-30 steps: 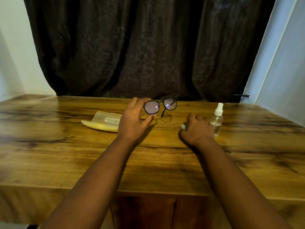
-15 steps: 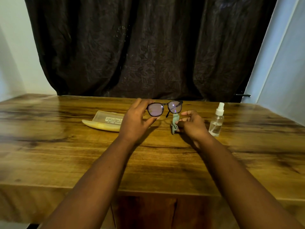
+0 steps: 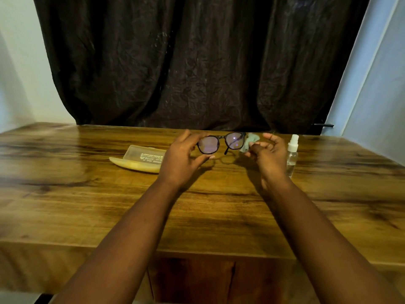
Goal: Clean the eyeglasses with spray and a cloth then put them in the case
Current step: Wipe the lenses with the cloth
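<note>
Black-framed eyeglasses [image 3: 221,142] hang above the wooden table [image 3: 197,211], lenses facing me. My left hand [image 3: 183,159] pinches their left end between thumb and fingers. My right hand [image 3: 267,155] holds a small pale green cloth [image 3: 250,141] just right of the right lens, close to the frame. A clear spray bottle [image 3: 292,155] with a white nozzle stands upright right of my right hand. A yellowish translucent glasses case [image 3: 140,159] lies open on the table left of my left hand.
A dark curtain [image 3: 197,62] hangs behind the table's far edge. Pale walls stand at left and right. The table's near edge runs across the lower frame, with a dark gap under it.
My right hand picked the cloth off the table and lifted it to the right lens. My left hand raised the glasses slightly and shifted them right.
</note>
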